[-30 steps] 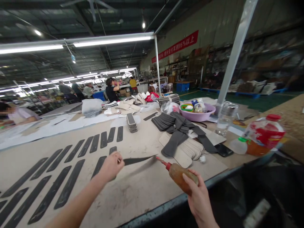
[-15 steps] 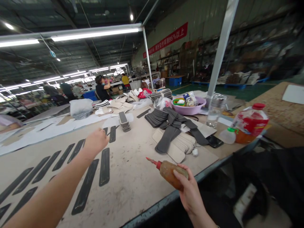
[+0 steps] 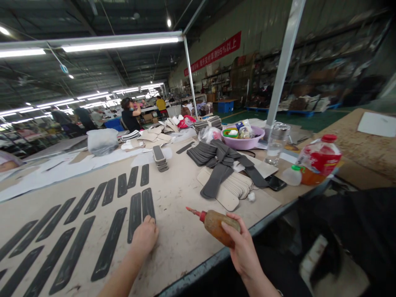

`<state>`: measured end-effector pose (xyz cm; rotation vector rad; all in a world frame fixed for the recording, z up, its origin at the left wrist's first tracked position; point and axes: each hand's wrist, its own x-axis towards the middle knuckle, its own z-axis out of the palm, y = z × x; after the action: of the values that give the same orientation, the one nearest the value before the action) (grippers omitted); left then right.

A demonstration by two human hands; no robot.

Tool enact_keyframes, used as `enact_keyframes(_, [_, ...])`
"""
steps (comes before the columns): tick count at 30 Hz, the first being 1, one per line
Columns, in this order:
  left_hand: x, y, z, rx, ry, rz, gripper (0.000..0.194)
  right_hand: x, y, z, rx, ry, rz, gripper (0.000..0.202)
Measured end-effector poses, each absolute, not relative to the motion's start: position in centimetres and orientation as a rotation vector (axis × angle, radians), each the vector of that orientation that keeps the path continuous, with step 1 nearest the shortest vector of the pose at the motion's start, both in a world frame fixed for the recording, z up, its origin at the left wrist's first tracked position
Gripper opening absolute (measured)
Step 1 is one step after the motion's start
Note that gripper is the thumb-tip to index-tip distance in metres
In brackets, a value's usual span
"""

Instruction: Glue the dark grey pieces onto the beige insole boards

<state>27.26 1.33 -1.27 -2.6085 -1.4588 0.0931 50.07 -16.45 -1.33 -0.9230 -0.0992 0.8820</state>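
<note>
My left hand [image 3: 145,235] is closed on the near end of a dark grey strip [image 3: 148,202], which lies flat on the table. Its fingertips are partly hidden behind the knuckles. Close beside that strip, on its left, is another dark strip [image 3: 134,216] with a shiny smear along its face. Several more such strips [image 3: 109,243] lie in two slanting rows across the table to the left. My right hand [image 3: 239,245] is wrapped round a brownish squeeze bottle [image 3: 216,225] with a red nozzle, held tilted above the table near its edge, the tip pointing left.
Behind the hands stand a stack of small strips [image 3: 160,159] and a pile of dark strips [image 3: 204,154] beside beige pieces [image 3: 236,185]. A purple basin [image 3: 244,142], a glass jar [image 3: 275,144], a phone [image 3: 276,182] and a red-labelled jug [image 3: 321,159] line the right side.
My left hand has moved from the far row toward me and to the right, and a dark strip now lies under its fingers. The bottle in my right hand has barely shifted.
</note>
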Motion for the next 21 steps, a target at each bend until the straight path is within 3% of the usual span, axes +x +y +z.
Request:
enact_keyframes(9, [26.6, 2.1, -1.0, -2.639, -1.567, -0.043, 0.018, 50.3, -16.6, -1.4, -0.85, -0.085, 0.87, 0.052])
enact_keyframes(13, [27.7, 4.1, 0.6, -2.75, -1.555, -0.38, 0.021, 50.5, -16.7, -1.1, -0.772, -0.046, 0.863, 0.05])
enact_keyframes(16, [31.9, 4.4, 1.5, -2.877, -1.301, -0.672, 0.027, 50.8, -16.8, -0.8, -0.731, -0.008, 0.849, 0.048])
enact_keyframes(21, [42.3, 3.0, 0.3, -3.146, -1.002, -0.605, 0.025, 51.9, -17.2, -1.0, -0.728, 0.074, 0.787, 0.046])
